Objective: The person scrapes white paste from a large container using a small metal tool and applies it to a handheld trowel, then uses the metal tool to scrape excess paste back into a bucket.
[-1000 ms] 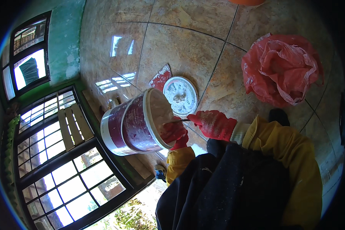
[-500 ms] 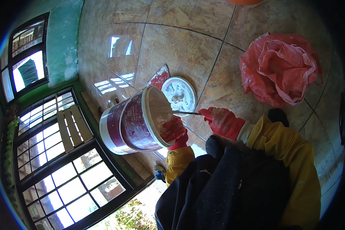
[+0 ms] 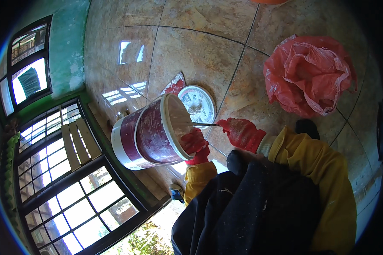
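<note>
A maroon and white plastic bucket is tilted, its open mouth turned toward my right hand. Pale, whitish material coats its inside. My left hand, in a red work glove, is closed over the near part of the rim with fingers inside. The gloved right hand grips a thin, dark rod-like tool that reaches into the bucket's mouth. The tool's far end is hidden inside, so its kind cannot be made out. Just beyond the bucket, a white-smeared round lid lies on the floor.
A red, white-smeared flat piece lies beside the lid. At the right sits a crumpled red plastic bag on the tiled floor. Part of an orange object shows at the top edge. Barred windows line the left.
The right hand has shifted slightly left toward the bucket with the tool. The left hand keeps its hold on the rim, and the bucket stays about as tilted.
</note>
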{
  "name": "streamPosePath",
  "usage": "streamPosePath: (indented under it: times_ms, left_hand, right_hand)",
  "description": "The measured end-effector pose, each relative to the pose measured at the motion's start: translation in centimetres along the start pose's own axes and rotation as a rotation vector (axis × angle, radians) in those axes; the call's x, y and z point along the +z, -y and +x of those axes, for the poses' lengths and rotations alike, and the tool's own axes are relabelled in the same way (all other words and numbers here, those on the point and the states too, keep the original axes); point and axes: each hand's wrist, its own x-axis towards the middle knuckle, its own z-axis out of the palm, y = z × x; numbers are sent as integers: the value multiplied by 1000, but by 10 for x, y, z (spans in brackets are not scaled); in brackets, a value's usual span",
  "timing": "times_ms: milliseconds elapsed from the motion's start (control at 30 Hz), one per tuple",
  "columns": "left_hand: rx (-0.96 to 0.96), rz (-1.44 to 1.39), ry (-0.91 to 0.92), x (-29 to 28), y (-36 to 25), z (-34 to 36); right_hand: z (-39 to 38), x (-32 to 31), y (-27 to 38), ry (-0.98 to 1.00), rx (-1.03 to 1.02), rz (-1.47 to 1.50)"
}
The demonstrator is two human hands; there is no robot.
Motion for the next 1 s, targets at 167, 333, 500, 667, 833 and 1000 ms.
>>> streamPosePath:
  times_ms: [167,333,500,667,833,1000]
  left_hand:
    - [-63,-308,61,-7,55,12]
    - [-511,-1822,-173,-2,42,11]
    - [-440,-2507,148,1,38,7]
    - [-472,-1753,121,-6,28,0]
    - [-724,-2757,184,-9,9,5]
    - [-1091,-3416,-65,-4,-18,7]
  right_hand:
    - [-17,-2,-7,-63,48,19]
    - [-24,-18,0,-25,-1,3]
    - [-2,-64,3,-49,-176,-185]
    - [51,-92,13,-137,-268,-585]
    - [82,-107,-7,-255,-452,-819]
    - [84,-121,-3,-151,-385,-880]
